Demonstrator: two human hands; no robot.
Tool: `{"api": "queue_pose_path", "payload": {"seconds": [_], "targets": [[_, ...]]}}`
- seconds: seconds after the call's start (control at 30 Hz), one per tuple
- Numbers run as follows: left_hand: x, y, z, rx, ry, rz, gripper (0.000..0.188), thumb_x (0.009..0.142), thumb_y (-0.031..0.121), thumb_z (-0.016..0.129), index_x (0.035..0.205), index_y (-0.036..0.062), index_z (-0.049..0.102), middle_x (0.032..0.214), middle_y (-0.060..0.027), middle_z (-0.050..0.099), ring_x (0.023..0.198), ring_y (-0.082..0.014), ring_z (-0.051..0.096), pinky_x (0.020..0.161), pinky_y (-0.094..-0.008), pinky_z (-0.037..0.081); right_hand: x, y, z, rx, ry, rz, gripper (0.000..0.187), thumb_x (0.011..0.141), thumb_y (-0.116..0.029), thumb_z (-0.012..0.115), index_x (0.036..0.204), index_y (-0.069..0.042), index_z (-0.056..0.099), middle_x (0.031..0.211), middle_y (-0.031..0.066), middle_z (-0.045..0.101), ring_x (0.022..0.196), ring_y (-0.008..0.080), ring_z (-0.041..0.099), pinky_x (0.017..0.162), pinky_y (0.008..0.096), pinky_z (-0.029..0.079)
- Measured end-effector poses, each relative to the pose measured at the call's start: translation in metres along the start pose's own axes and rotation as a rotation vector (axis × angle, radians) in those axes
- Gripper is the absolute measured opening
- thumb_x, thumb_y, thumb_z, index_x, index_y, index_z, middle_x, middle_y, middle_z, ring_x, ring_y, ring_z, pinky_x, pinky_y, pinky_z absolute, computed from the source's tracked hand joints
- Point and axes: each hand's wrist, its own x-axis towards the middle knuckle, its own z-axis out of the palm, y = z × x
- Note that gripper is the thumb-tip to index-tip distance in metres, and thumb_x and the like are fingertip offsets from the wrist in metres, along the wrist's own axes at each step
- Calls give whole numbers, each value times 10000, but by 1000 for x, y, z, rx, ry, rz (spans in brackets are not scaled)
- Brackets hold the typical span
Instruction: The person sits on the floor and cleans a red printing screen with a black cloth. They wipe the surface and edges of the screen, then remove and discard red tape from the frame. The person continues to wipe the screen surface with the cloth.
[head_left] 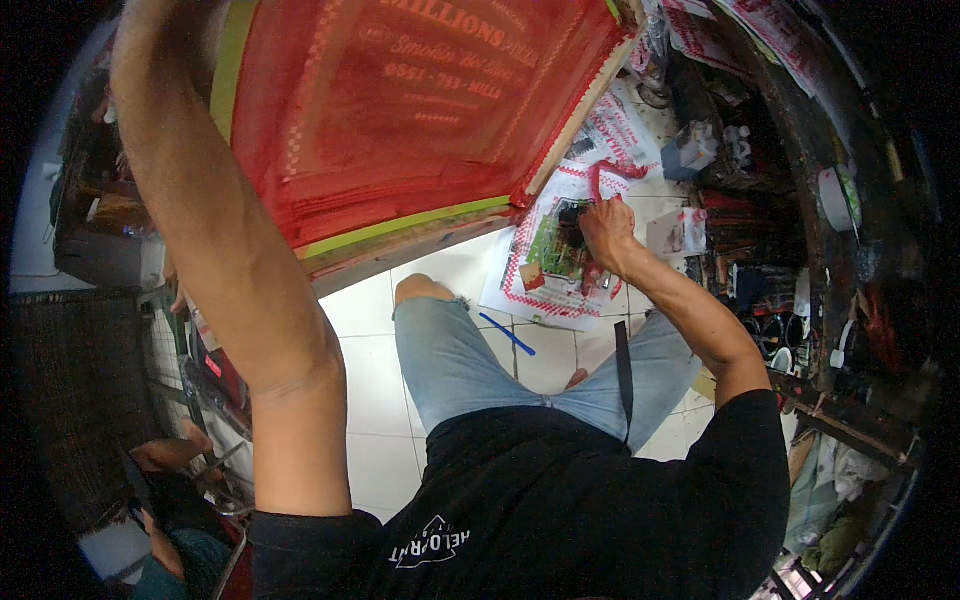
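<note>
A screen-printing frame (400,241) with wooden edges and yellow-green tape stands tilted at the upper left. Its mesh (350,140) is coated in red ink and carries faint lettering. My left arm reaches up along the frame's left side, and its hand lies beyond the upper edge of the view. My right hand (608,235) is closed, low over a dark and green rectangular thing, perhaps a container (545,248), on white paper with a red checked border (520,290). What its fingers hold is hidden. A red, ink-smeared curved piece (612,172) lies just beyond that hand.
More printed sheets (625,135) lie farther back on the white tiled floor (375,400). Between my knees is a blue strip (508,335). Cluttered, ink-stained shelves (760,230) run along the right. At the lower left, another person's arm (175,452) shows beside a dark slatted panel (75,390).
</note>
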Motion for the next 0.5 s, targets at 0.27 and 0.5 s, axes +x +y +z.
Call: {"api": "queue_pose_path", "payload": {"seconds": [0.27, 0.5], "targets": [[1, 0, 1, -5, 12, 2, 324, 890, 257, 577, 1096, 27, 676, 797, 7, 639, 604, -81, 555, 487, -229, 426, 10, 2, 26, -6, 80, -68, 107, 673, -131, 719, 776, -151, 735, 736, -25, 692, 606, 177, 662, 321, 367, 421], [3, -1, 1, 2, 12, 6, 323, 891, 257, 576, 1093, 27, 678, 793, 7, 638, 599, -81, 554, 483, -229, 424, -1, 9, 22, 67, 169, -178, 105, 720, -139, 690, 808, -112, 741, 797, 41, 716, 692, 221, 694, 421, 378, 511]]}}
